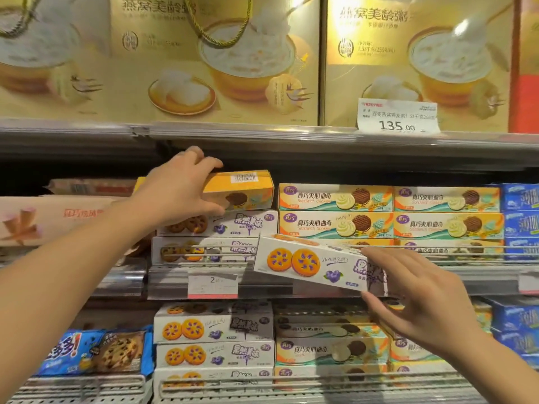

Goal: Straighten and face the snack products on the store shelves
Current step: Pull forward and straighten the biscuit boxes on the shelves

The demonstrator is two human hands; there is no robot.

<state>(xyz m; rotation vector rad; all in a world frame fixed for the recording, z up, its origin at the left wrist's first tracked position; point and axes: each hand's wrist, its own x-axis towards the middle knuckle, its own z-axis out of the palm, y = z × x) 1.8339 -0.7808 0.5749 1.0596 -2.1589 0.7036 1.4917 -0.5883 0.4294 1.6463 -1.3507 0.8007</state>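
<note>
The left hand has its fingers clamped round a light, stiff orange cardboard cookie box; the right hand pinches a tilted white blueberry-cookie carton by its end, best gripped across the edges.

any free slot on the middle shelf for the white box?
Dark gap above the pink boxes, left of the left hand on the orange box. Some headroom over the sandwich cookie stacks. Blue boxes pack the right end. The right hand holds the white box off the shelf.
</note>
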